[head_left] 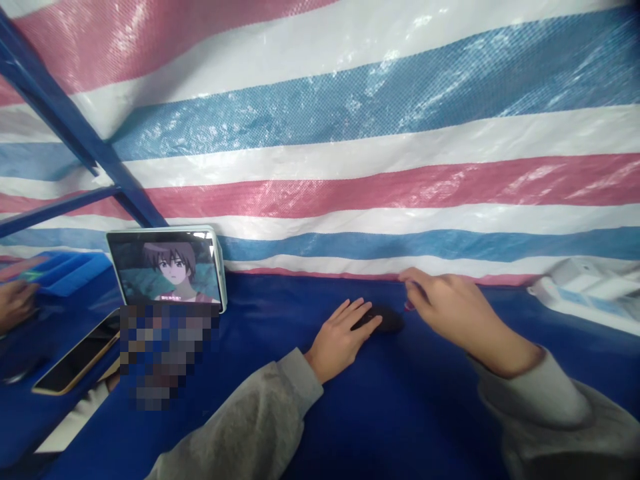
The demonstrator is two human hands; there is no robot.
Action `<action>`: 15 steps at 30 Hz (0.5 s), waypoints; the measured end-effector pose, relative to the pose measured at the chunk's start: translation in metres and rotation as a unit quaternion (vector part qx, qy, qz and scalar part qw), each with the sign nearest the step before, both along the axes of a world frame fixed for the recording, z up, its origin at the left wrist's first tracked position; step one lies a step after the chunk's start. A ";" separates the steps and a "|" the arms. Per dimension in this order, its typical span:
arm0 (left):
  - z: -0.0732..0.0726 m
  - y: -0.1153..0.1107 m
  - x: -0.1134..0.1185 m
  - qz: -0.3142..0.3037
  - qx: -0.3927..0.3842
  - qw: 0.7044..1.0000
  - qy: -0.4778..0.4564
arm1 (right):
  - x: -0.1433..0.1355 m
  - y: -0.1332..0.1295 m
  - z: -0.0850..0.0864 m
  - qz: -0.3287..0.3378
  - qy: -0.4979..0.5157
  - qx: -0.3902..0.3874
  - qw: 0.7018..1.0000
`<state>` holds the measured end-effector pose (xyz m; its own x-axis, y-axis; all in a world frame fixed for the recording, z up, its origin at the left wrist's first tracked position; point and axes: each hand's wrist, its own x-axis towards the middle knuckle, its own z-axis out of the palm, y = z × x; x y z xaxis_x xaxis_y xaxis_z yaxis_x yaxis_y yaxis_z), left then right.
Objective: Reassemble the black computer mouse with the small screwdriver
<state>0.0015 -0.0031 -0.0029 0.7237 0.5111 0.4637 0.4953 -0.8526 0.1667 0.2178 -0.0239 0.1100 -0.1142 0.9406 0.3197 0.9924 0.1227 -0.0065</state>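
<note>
A black computer mouse (391, 320) lies on the blue tabletop in front of me. My left hand (340, 340) steadies it from the left, fingers along its far side and thumb along its near side. To the right of the mouse and a little above the table, my right hand (445, 303) is closed in a pinch, wrist bent. A small reddish-purple thing (410, 305) shows just under those fingers; blur and the hand hide its kind.
A tablet (170, 267) playing a cartoon leans at the back left. Near it lie a phone (80, 353) and a blue tray (75, 272), beside another person's hand (15, 305). White boxy items (590, 293) stand at the right. A striped tarp (350, 153) hangs behind the table.
</note>
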 end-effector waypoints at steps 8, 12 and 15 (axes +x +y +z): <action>0.000 0.000 0.000 -0.004 -0.005 1.000 -0.007 | 0.000 -0.002 0.000 0.030 0.037 -0.007 0.999; 0.000 0.000 0.000 -0.005 -0.010 1.000 -0.012 | -0.001 -0.001 0.001 0.006 0.025 0.007 1.000; 0.001 0.000 0.000 -0.005 -0.008 1.000 -0.011 | 0.000 0.000 0.001 -0.002 0.021 0.005 1.000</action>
